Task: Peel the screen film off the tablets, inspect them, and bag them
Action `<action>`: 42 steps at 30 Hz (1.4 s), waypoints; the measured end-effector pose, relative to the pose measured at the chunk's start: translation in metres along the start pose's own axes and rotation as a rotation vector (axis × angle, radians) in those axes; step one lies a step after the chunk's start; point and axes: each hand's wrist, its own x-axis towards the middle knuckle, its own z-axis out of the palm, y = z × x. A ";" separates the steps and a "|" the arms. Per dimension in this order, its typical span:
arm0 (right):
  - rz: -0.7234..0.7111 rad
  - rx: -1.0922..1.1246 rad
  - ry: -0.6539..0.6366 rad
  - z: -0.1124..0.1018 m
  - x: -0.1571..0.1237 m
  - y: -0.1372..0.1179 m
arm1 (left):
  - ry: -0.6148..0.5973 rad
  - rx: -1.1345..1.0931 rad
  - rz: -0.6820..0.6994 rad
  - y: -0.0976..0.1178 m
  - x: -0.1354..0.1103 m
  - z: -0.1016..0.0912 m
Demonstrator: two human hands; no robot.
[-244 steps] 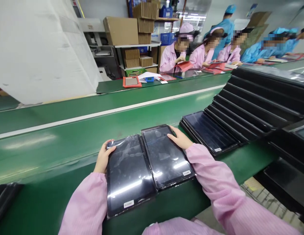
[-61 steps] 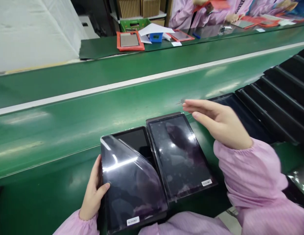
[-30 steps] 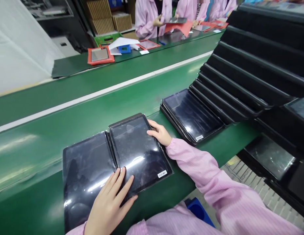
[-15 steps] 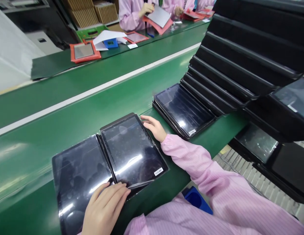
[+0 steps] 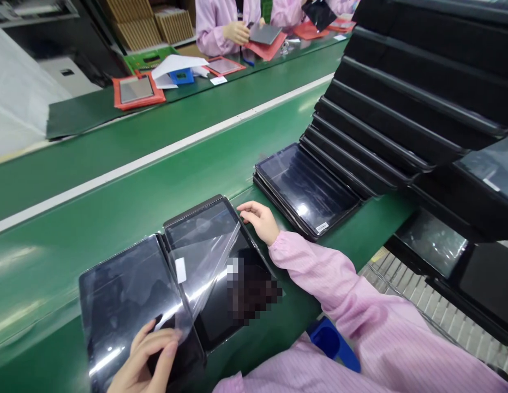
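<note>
Two black tablets lie side by side on the green bench edge in front of me. My left hand (image 5: 145,357) pinches a corner of a clear protective film (image 5: 204,267) and holds it lifted and folded leftward off the right tablet (image 5: 221,295). The film hangs over the seam and part of the left tablet (image 5: 123,295). My right hand (image 5: 257,220) rests with curled fingers against the right tablet's far right edge, steadying it.
A fanned stack of black tablets (image 5: 306,185) and black trays (image 5: 401,103) fills the right side. The green conveyor belt (image 5: 155,142) runs beyond. Red holders (image 5: 137,90) and papers lie on the far bench, where people in pink coats work. A blue object (image 5: 331,344) sits below the bench.
My left hand has gripped the film at the right tablet's near corner and peeled it up and to the left. My right hand has stayed at the tablet's far edge.
</note>
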 end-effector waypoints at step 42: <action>0.081 -0.118 -0.193 0.019 -0.047 -0.056 | -0.158 0.497 0.161 0.000 0.002 0.038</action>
